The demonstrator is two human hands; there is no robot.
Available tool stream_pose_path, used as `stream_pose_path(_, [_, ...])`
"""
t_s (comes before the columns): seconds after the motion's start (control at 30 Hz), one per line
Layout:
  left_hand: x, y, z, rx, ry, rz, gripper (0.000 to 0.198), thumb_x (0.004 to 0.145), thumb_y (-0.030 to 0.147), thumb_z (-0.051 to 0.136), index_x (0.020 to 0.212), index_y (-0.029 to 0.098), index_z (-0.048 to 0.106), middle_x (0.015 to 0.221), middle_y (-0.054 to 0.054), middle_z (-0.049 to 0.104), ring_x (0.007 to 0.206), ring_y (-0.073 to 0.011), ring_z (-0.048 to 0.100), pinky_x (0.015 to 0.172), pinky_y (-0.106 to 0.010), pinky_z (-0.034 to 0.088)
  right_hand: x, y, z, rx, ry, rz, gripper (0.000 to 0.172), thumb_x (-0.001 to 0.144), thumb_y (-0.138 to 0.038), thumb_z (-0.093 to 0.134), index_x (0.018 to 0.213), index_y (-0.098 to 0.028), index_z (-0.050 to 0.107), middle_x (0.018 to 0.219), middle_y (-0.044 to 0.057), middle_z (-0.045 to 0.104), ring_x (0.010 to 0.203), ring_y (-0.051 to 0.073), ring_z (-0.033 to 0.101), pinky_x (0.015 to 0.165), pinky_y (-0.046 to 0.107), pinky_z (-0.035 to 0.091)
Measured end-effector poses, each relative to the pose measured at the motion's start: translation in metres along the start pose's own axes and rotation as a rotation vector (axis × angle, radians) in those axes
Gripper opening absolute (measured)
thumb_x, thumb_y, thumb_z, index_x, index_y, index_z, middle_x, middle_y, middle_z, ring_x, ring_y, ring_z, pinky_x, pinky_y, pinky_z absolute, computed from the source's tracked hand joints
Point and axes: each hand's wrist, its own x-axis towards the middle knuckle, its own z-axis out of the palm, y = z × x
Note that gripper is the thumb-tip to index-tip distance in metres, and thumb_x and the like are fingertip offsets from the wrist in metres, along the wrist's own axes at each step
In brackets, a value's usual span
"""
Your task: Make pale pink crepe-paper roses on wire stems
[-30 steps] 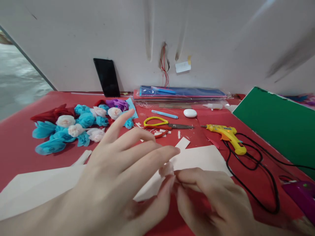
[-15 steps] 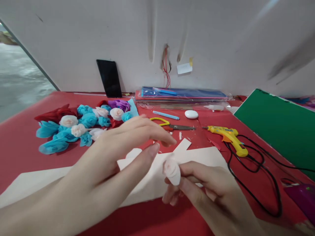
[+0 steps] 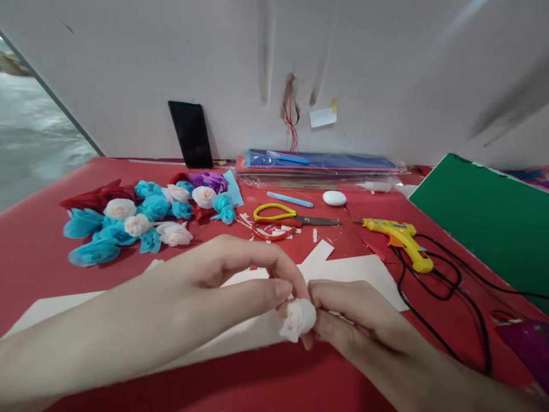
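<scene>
Between both hands, low in the middle, is a small pale pink paper rose (image 3: 299, 319), tilted so its ruffled centre faces down and left. My right hand (image 3: 364, 320) pinches it at its base with thumb and fingertips; the base is hidden. From the left, my left hand (image 3: 223, 292) has its fingers curled round the rose's far side, thumb against its upper left. Beneath the hands a white paper sheet (image 3: 369, 274) is spread. Just beyond lie scissors (image 3: 295, 221) with one yellow and one red handle, among white paper scraps.
Blue, white, red and purple paper flowers (image 3: 154, 209) lie at the left. On the right are a yellow glue gun (image 3: 397, 234) with a black cord and a green board (image 3: 484, 223). A dark tablet (image 3: 191, 134) leans on the wall near wrapped paper sheets (image 3: 321, 162).
My left hand has come down and right, closing its fingers round the rose. My right hand has turned the rose so its centre points downward. The scissors' handles are now uncovered.
</scene>
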Motion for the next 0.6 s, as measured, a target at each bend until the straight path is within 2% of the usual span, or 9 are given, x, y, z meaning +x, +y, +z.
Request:
stream_pose_path(0.1, [0.000, 0.003, 0.003, 0.015, 0.047, 0.003, 0.034, 0.089, 0.060, 0.064, 0.078, 0.028, 0.072, 0.080, -0.002, 0.077, 0.114, -0.0323, 0.071, 0.099, -0.045, 0.060, 0.001, -0.005, -0.003, 0.063, -0.037, 0.088, 0.029, 0.099, -0.019, 0.056, 0.073, -0.024, 0.068, 0.072, -0.003, 0.077, 0.069, 0.013, 0.078, 0.067, 0.013, 0.062])
stream_pose_path(0.2, [0.002, 0.002, -0.002, -0.015, 0.057, -0.017, 0.029, 0.095, 0.051, 0.061, 0.084, 0.027, 0.073, 0.081, -0.001, 0.077, 0.110, -0.0299, 0.073, 0.096, -0.042, 0.061, 0.001, -0.006, -0.003, 0.184, -0.060, 0.120, 0.028, 0.098, -0.019, 0.057, 0.071, -0.023, 0.064, 0.075, -0.002, 0.075, 0.072, 0.013, 0.075, 0.070, 0.014, 0.061])
stream_pose_path(0.3, [0.008, -0.002, -0.010, -0.131, 0.001, -0.033, 0.023, 0.105, 0.033, 0.050, 0.095, 0.028, 0.071, 0.086, 0.005, 0.077, 0.092, -0.0179, 0.076, 0.081, -0.027, 0.061, 0.002, -0.004, 0.001, 0.353, -0.072, 0.214, 0.025, 0.096, -0.016, 0.054, 0.073, -0.022, 0.061, 0.073, -0.003, 0.067, 0.068, 0.009, 0.066, 0.067, 0.012, 0.056])
stream_pose_path(0.4, [0.015, -0.004, -0.015, -0.247, -0.005, 0.015, 0.021, 0.104, 0.016, 0.049, 0.102, 0.029, 0.066, 0.090, 0.009, 0.073, 0.082, -0.0081, 0.071, 0.072, -0.016, 0.057, 0.003, 0.000, 0.007, 0.548, -0.073, 0.326, 0.025, 0.099, -0.022, 0.053, 0.075, -0.021, 0.058, 0.065, -0.005, 0.053, 0.054, 0.006, 0.050, 0.059, 0.012, 0.048])
stream_pose_path(0.43, [0.016, -0.005, -0.015, -0.244, 0.039, 0.053, 0.019, 0.101, 0.012, 0.055, 0.102, 0.028, 0.066, 0.091, 0.008, 0.072, 0.082, -0.0078, 0.070, 0.075, -0.016, 0.057, 0.003, 0.000, 0.009, 0.592, -0.062, 0.342, 0.026, 0.100, -0.027, 0.053, 0.075, -0.021, 0.059, 0.063, -0.005, 0.053, 0.052, 0.006, 0.049, 0.058, 0.013, 0.048])
stream_pose_path(0.5, [0.017, -0.005, -0.015, -0.143, 0.157, 0.156, 0.017, 0.091, 0.009, 0.068, 0.097, 0.025, 0.068, 0.089, 0.007, 0.073, 0.082, -0.0107, 0.067, 0.094, -0.024, 0.055, 0.002, 0.001, 0.013, 0.616, -0.023, 0.355, 0.030, 0.103, -0.035, 0.054, 0.077, -0.021, 0.060, 0.061, -0.004, 0.058, 0.053, 0.008, 0.054, 0.060, 0.015, 0.050])
stream_pose_path(0.6, [0.015, -0.007, -0.015, 0.072, 0.282, 0.296, 0.016, 0.084, 0.014, 0.080, 0.090, 0.024, 0.070, 0.084, 0.008, 0.078, 0.082, -0.0146, 0.066, 0.121, -0.036, 0.043, -0.004, -0.001, 0.017, 0.554, 0.033, 0.357, 0.031, 0.106, -0.036, 0.052, 0.080, -0.022, 0.061, 0.057, -0.003, 0.065, 0.057, 0.012, 0.065, 0.064, 0.018, 0.058])
